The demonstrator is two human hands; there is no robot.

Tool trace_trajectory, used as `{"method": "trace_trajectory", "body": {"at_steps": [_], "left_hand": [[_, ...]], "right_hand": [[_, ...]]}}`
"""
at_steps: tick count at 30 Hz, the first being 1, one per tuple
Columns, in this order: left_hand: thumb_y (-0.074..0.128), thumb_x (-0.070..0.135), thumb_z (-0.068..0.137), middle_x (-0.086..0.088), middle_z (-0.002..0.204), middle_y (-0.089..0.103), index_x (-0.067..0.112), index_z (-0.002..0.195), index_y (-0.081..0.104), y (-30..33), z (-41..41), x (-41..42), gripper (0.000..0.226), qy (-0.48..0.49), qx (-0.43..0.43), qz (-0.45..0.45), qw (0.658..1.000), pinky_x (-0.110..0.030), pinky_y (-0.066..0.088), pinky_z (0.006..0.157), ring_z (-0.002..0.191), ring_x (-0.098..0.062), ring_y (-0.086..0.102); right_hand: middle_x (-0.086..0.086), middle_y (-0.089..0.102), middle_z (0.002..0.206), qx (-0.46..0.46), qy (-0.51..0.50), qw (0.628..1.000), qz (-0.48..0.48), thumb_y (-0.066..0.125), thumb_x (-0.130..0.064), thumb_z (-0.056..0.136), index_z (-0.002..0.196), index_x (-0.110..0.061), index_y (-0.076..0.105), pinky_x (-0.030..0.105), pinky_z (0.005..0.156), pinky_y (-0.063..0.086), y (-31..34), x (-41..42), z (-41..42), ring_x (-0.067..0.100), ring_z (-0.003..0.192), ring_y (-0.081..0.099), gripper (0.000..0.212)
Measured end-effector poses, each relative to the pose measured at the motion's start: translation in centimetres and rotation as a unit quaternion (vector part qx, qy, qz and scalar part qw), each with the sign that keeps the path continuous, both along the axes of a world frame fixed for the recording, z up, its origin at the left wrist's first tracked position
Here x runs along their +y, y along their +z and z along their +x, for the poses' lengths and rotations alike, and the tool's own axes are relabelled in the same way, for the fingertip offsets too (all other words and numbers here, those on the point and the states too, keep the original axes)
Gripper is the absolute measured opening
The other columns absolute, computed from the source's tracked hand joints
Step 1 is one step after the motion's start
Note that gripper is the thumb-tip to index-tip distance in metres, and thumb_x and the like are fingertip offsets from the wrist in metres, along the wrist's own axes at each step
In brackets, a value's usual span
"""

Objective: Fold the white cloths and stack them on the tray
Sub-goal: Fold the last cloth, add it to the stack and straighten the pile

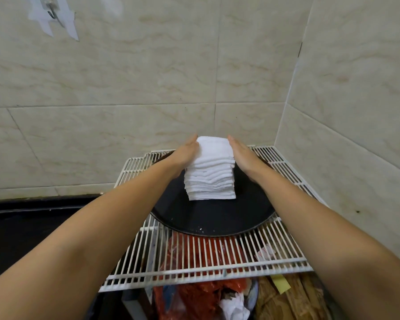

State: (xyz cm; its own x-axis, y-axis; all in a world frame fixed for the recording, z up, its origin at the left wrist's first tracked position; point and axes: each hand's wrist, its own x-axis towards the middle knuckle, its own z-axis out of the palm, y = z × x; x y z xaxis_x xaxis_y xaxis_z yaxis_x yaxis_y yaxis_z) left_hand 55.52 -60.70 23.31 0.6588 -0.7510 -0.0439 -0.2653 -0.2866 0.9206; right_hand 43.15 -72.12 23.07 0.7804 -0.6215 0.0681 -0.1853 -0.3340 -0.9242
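- Tiled beige wall filling the background, meeting a second tiled wall at a corner to the right; a white wire rack jutting out from that corner at about waist level.
- Sitting on the rack: a round black tray, carrying a tall stack of folded white cloths.
- Reaching forward from the bottom corners, two bare forearms, ending at the upper part of the stack.
- Pressing flat against the stack's left side, left hand, fingers straight and together, curling round nothing.
- Mirroring it on the opposite side, right hand, palm against the cloth edges, fingers likewise extended.
- Sandwiched between the two palms: only the top layers; lower layers spreading slightly wider below the grip, uneven at the edges.
- Showing beneath the rack, under the hands: red plastic bags, crumpled white paper, and something wooden to the right.
- Judging the step: squaring up and steadying the pile, most likely near the end of stacking; no unfolded cloth visible anywhere.
- Judging the next move: easing both palms away evenly, since uneven release risks toppling so tall a pile; perhaps sliding downward first to align the lower layers.
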Motion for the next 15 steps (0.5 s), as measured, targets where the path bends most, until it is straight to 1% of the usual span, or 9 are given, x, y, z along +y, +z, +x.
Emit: {"method": "trace_trajectory", "body": {"at_steps": [2, 5, 7, 8, 9, 11, 13, 14, 15], "left_hand": [[0.023, 0.021, 0.103, 0.001, 0.159, 0.018, 0.020, 0.152, 0.019, -0.3, 0.0, 0.1, 0.049, 0.003, 0.011, -0.004, 1.000, -0.030, 0.018, 0.116, 0.145, -0.018, 0.020], [0.025, 0.026, 0.104, 0.001, 0.158, 0.022, 0.019, 0.151, 0.023, 0.0, 0.3, 0.2, 0.048, 0.011, 0.027, -0.018, 0.999, -0.031, 0.018, 0.117, 0.144, -0.018, 0.024], [0.028, 0.035, 0.103, -0.002, 0.154, 0.031, 0.017, 0.145, 0.036, 0.1, 1.0, 0.3, 0.046, 0.037, 0.069, -0.052, 0.996, -0.033, 0.025, 0.116, 0.137, -0.018, 0.036], [0.029, 0.039, 0.102, -0.004, 0.153, 0.033, 0.018, 0.140, 0.040, 0.0, 1.4, 0.4, 0.045, 0.057, 0.097, -0.070, 0.991, -0.035, 0.028, 0.115, 0.134, -0.018, 0.039], [0.029, 0.043, 0.101, -0.004, 0.154, 0.033, 0.017, 0.143, 0.037, -0.2, 1.9, 0.5, 0.049, 0.075, 0.126, -0.081, 0.986, -0.038, 0.027, 0.115, 0.135, -0.019, 0.038], [0.026, 0.046, 0.101, -0.005, 0.153, 0.033, 0.016, 0.146, 0.032, -1.0, 3.1, 0.7, 0.055, 0.090, 0.177, -0.094, 0.976, -0.042, 0.024, 0.118, 0.139, -0.020, 0.034], [0.017, 0.048, 0.102, -0.007, 0.142, 0.047, 0.010, 0.141, 0.040, -2.0, 4.0, 0.5, 0.059, 0.078, 0.217, -0.100, 0.968, -0.041, 0.031, 0.113, 0.130, -0.024, 0.044], [0.014, 0.048, 0.102, -0.008, 0.132, 0.054, 0.008, 0.135, 0.046, -2.4, 4.1, 0.4, 0.062, 0.073, 0.227, -0.099, 0.966, -0.039, 0.039, 0.105, 0.121, -0.026, 0.051], [0.012, 0.049, 0.101, -0.010, 0.120, 0.059, 0.008, 0.127, 0.051, -2.6, 4.0, 0.1, 0.063, 0.071, 0.234, -0.094, 0.965, -0.038, 0.045, 0.093, 0.108, -0.027, 0.056]], "right_hand": [[0.003, 0.033, 0.153, 0.009, -0.002, 1.000, 0.003, 0.026, -0.045, 0.102, 0.147, -0.011, 0.033, 0.037, 0.120, 0.019, -0.3, -0.2, 0.3, 0.016, 0.142, 0.029, 0.057], [0.002, 0.033, 0.154, -0.010, 0.000, 1.000, -0.001, 0.025, -0.043, 0.102, 0.147, -0.012, 0.033, 0.035, 0.120, 0.017, 0.7, -0.2, 0.4, 0.015, 0.143, 0.028, 0.055], [-0.001, 0.026, 0.156, -0.040, -0.026, 0.999, 0.011, 0.022, -0.041, 0.103, 0.150, -0.014, 0.027, 0.029, 0.119, 0.014, 1.5, -0.1, 0.1, 0.014, 0.145, 0.022, 0.054], [-0.002, 0.025, 0.156, -0.042, -0.050, 0.998, 0.024, 0.021, -0.039, 0.104, 0.150, -0.014, 0.025, 0.030, 0.117, 0.014, 1.9, 0.1, -0.3, 0.015, 0.144, 0.022, 0.053], [0.000, 0.028, 0.154, -0.029, -0.074, 0.996, 0.041, 0.021, -0.036, 0.104, 0.147, -0.014, 0.029, 0.034, 0.117, 0.019, 2.0, 0.3, -0.8, 0.018, 0.142, 0.027, 0.050], [0.007, 0.045, 0.141, 0.035, -0.111, 0.990, 0.078, 0.027, -0.027, 0.101, 0.129, -0.013, 0.048, 0.041, 0.108, 0.036, 1.5, 0.9, -2.3, 0.023, 0.125, 0.045, 0.038], [0.009, 0.060, 0.125, 0.107, -0.102, 0.983, 0.106, 0.035, -0.022, 0.099, 0.114, -0.009, 0.060, 0.038, 0.092, 0.048, 1.0, 2.1, -4.1, 0.023, 0.110, 0.057, 0.031], [0.009, 0.065, 0.115, 0.142, -0.084, 0.980, 0.108, 0.037, -0.019, 0.098, 0.104, -0.008, 0.063, 0.036, 0.086, 0.051, 1.0, 2.6, -4.9, 0.022, 0.104, 0.061, 0.029], [0.009, 0.068, 0.105, 0.174, -0.058, 0.978, 0.100, 0.039, -0.018, 0.098, 0.095, -0.008, 0.065, 0.033, 0.082, 0.053, 0.9, 3.2, -5.6, 0.021, 0.097, 0.065, 0.027]]}}
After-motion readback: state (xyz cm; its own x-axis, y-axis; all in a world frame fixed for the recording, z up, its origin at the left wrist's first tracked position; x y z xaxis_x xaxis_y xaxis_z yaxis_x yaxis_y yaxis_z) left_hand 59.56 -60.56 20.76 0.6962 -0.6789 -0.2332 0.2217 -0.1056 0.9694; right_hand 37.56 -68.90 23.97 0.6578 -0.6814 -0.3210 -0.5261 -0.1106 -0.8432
